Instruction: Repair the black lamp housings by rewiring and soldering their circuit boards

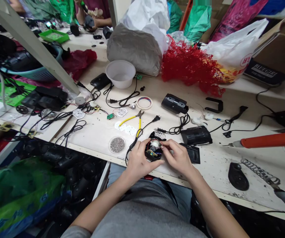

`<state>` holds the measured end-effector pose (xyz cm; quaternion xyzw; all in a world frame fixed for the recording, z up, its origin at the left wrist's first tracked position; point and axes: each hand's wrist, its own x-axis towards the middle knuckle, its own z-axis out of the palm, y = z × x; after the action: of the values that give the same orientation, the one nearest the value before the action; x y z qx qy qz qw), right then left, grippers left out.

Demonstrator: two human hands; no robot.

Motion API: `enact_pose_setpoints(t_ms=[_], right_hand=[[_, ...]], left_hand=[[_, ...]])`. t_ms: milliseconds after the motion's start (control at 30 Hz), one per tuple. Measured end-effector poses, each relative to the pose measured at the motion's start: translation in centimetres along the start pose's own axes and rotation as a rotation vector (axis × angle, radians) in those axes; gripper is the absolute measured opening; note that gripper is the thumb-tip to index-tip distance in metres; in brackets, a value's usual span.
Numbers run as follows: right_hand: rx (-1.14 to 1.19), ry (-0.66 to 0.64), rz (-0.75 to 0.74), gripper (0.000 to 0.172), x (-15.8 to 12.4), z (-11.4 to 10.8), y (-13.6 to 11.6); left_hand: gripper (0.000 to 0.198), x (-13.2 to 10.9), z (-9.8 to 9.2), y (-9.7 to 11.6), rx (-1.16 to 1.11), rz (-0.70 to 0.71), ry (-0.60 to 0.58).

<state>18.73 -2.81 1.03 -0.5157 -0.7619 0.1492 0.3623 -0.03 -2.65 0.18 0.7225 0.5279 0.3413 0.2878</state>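
The left hand (pixel 139 158) grips the open black plastic housing (pixel 156 158) at its left side, thumb along the front, probably so it stays steady at the bench's (pixel 102 145) front edge, close to the body. The right hand (pixel 178 155) has thumb and forefinger at the motor's (pixel 155 144) right side — whether they pinch a thin wire, I cannot tell. The dish of small metal parts (pixel 117 144) and the yellow-handled pliers (pixel 139 115) lie near, seemingly for easy reach.
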Motion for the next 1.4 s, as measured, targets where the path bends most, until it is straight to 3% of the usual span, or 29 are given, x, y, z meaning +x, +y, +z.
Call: enact_pose_setpoints(t_ms=[233, 733, 1233, 1400], right_hand=[[-0.122, 0.049, -0.095, 0.014, -0.3, 0.41, 0.02], [-0.185, 0.014, -0.145, 0.017, -0.06, 0.22, 0.03], [-0.146, -0.013, -0.143, 0.016, 0.01, -0.02, 0.41], [-0.101, 0.045, -0.104, 0.015, -0.07, 0.22, 0.29]], left_hand=[[0.077, 0.04, 0.01, 0.12, -0.023, -0.002, -0.008], [0.076, 0.17, -0.08, 0.23, 0.0, -0.017, -0.027], [0.077, 0.12, 0.17, 0.09, -0.028, 0.002, -0.018], [0.078, 0.17, 0.32, 0.0, -0.005, 0.022, 0.0]])
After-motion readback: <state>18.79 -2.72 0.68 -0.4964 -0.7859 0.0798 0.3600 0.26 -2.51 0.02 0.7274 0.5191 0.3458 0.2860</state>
